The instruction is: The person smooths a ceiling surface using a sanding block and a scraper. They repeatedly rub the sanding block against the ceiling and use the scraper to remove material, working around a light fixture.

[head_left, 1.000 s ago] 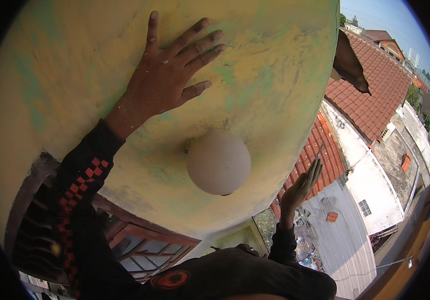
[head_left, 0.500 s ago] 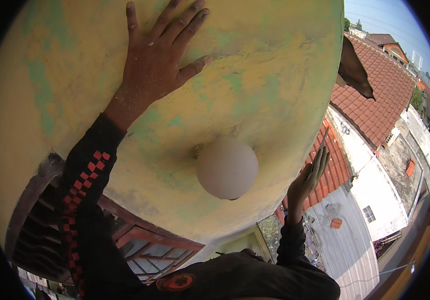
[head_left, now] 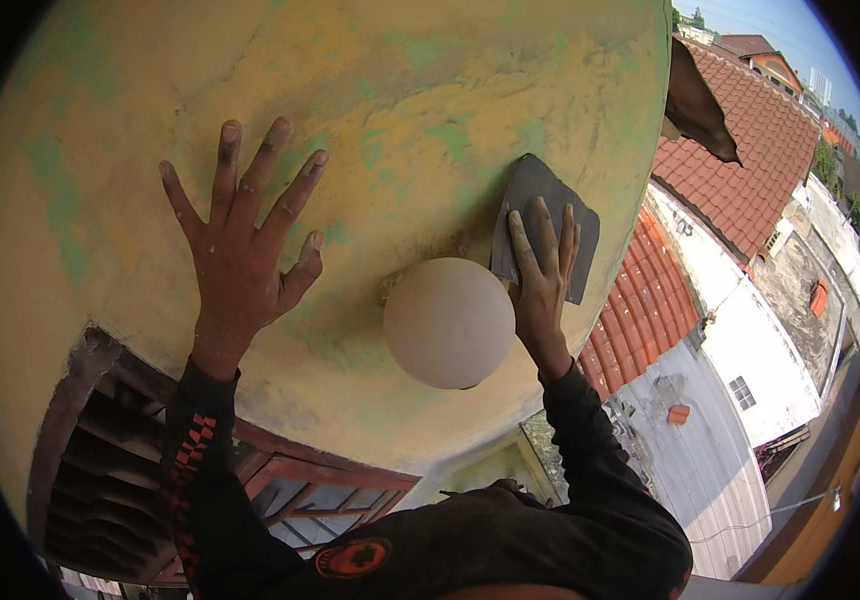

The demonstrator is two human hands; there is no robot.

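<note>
A wall (head_left: 400, 110) of worn yellow paint with green patches fills most of the view. My left hand (head_left: 235, 240), fingers spread wide, rests against it at the left and holds nothing. Right of the globe lamp, my right hand (head_left: 545, 270) has a dark grey sheet of sandpaper (head_left: 530, 190) under its fingers, flat against the wall. The fingers lie nearly straight over the sheet; its underside is hidden. Between my hands, a round white globe lamp (head_left: 449, 323) sticks out from the wall, close beside my right wrist.
Below my left hand are a dark louvred opening (head_left: 110, 440) and a red-brown window frame (head_left: 340, 480). The wall ends at the right; beyond it lie red tiled roofs (head_left: 740, 140) and a grey metal roof (head_left: 680, 440) lower down. A brown jagged piece (head_left: 700, 110) juts past the edge.
My left hand has moved down and slightly left on the wall. My right hand has come up and left from beyond the wall's edge, bringing the sandpaper onto the wall.
</note>
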